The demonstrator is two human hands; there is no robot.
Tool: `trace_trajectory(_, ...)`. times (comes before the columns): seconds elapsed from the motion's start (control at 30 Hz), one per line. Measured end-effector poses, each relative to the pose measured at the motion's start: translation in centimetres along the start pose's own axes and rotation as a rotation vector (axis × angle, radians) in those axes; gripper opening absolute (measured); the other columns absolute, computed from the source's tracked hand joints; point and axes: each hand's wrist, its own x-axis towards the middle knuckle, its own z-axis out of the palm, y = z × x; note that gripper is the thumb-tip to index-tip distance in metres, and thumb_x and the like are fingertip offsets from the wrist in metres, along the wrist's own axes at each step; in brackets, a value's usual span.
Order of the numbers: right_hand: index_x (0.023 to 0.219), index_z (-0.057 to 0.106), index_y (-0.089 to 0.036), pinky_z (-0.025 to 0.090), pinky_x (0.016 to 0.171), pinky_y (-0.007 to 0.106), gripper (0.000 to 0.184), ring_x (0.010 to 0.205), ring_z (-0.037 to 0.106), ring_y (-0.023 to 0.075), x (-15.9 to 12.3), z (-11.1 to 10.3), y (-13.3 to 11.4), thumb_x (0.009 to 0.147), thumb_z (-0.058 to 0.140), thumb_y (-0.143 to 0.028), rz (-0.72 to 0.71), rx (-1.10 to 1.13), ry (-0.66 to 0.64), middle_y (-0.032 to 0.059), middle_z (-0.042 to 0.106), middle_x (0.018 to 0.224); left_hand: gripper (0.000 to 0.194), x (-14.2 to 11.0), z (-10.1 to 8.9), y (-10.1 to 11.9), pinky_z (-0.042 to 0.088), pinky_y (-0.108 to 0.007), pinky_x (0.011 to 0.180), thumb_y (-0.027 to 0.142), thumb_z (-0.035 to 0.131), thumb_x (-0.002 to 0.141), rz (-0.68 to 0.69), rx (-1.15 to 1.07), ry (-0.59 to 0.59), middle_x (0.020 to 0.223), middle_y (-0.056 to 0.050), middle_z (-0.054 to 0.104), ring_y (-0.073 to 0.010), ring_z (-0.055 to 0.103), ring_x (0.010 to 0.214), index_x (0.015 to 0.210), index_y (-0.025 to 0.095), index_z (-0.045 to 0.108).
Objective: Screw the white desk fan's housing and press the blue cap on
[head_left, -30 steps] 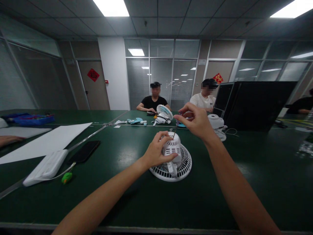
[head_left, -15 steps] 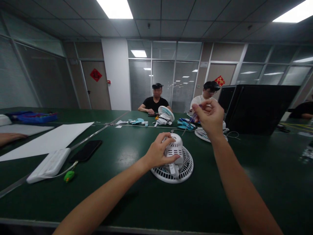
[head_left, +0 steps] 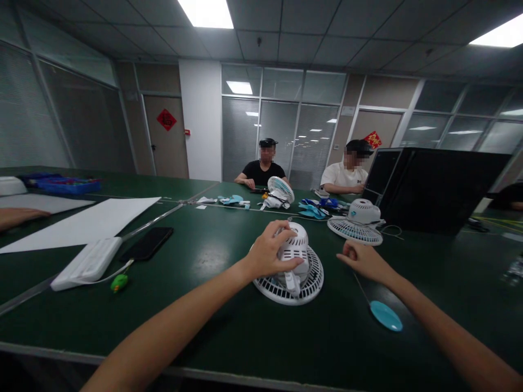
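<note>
A small white fan (head_left: 312, 275) lies grille-down on the green table, its motor housing (head_left: 300, 234) pointing up. My left hand (head_left: 272, 253) is wrapped over the left side of that housing, thumb across its front. To the right, my right hand (head_left: 362, 260) is closed with its fingers curled. The thin metal shaft of a screwdriver (head_left: 360, 286) slants down from under it, its handle hidden by the hand. Near the shaft's lower end, a light-blue oval piece (head_left: 386, 316) rests on the table.
Another face-down fan (head_left: 355, 231) sits beyond my right hand, beside a large black box (head_left: 441, 188). Blue fan parts (head_left: 314, 208) and a tilted fan (head_left: 280, 191) lie farther back. At left are a phone (head_left: 147, 244), a power strip (head_left: 87, 262) and white paper (head_left: 90, 226). Two people sit opposite.
My right hand has swung down and right with the screwdriver, away from above the fan. The light-blue oval piece now shows. My left hand stays on the housing.
</note>
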Motion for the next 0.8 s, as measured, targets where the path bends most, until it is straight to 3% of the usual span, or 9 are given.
trace_trajectory(0.13,0.082,0.054,-0.019,0.042,0.058,0.028,0.020,0.064,0.060,0.0176,-0.5,1.9,1.6,0.085,0.055,-0.040,0.076,-0.012,-0.095,0.0036,0.064,0.069,0.051,-0.2,0.2,-0.2,0.045,-0.045,0.103,0.047,0.072,0.076,-0.006,-0.001,0.005,0.128,-0.012,0.048,-0.0294,0.048,0.123,0.118,0.020,0.057)
trace_trajectory(0.37,0.089,0.054,-0.020,0.046,0.063,0.030,0.029,0.073,0.064,0.0202,-0.5,3.6,0.5,0.086,0.052,-0.049,0.053,0.033,-0.237,0.0065,0.068,0.079,0.051,-0.2,0.2,-0.2,0.044,-0.047,0.105,0.044,0.072,0.076,-0.005,0.007,0.001,0.128,-0.012,0.048,-0.0301,0.048,0.124,0.118,0.021,0.057)
trace_trajectory(0.5,0.113,0.054,-0.019,0.047,0.063,0.033,0.058,0.075,0.065,0.0237,-0.8,1.9,1.3,0.084,0.043,-0.069,0.149,0.053,-0.241,0.0076,0.069,0.082,0.051,-0.2,0.1,-0.1,0.044,-0.048,0.105,0.043,0.073,0.076,-0.015,-0.006,-0.010,0.129,-0.012,0.048,-0.0305,0.048,0.125,0.119,0.022,0.057)
trace_trajectory(0.6,0.120,0.056,-0.021,0.048,0.067,0.035,0.068,0.081,0.066,0.0262,-2.2,-0.5,2.4,0.078,0.048,-0.073,0.182,0.050,-0.292,0.0086,0.069,0.089,0.052,-0.3,0.2,-0.2,0.043,-0.049,0.105,0.043,0.073,0.075,-0.024,-0.025,-0.009,0.129,-0.012,0.047,-0.0311,0.047,0.125,0.120,0.022,0.056)
trace_trajectory(0.8,0.121,0.064,-0.026,0.049,0.079,0.037,0.070,0.096,0.062,0.0289,-6.3,-3.1,3.1,0.057,0.077,-0.053,0.152,0.031,-0.547,0.0093,0.064,0.110,0.052,-0.5,0.5,-0.3,0.042,-0.049,0.106,0.043,0.072,0.076,-0.031,-0.060,0.009,0.130,-0.013,0.045,-0.0320,0.045,0.128,0.121,0.022,0.055)
